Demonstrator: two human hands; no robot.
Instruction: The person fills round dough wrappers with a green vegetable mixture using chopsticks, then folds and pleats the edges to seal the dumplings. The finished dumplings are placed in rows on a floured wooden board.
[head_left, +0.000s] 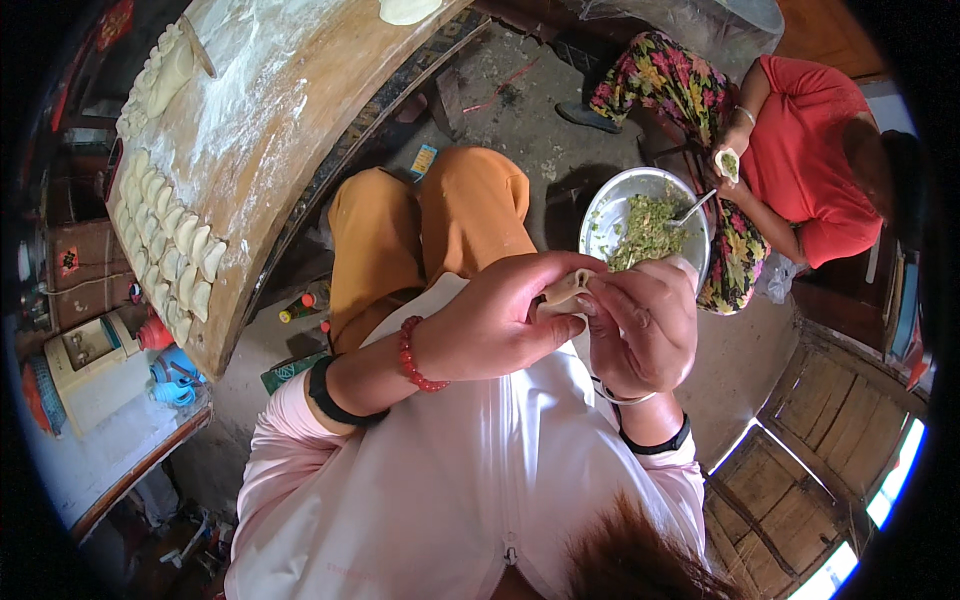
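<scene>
Both hands meet in front of the chest, above the lap, pinching one dumpling (566,288) between them. The left hand (495,320) has its thumb and fingers closed tight on the dumpling's near edge, and the right hand (640,325) curls its fingers (612,312) shut around the other side. Just beyond them sits a metal bowl (612,205) of green filling with a spoon (690,211) in it, and rows of finished dumplings (170,262) line the left edge of the floured wooden board (300,90).

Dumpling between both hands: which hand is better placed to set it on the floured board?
Probably the left hand: it grips the dumpling, and the floured board with finished rows lies on the person's left; the right hand is farther.
</scene>
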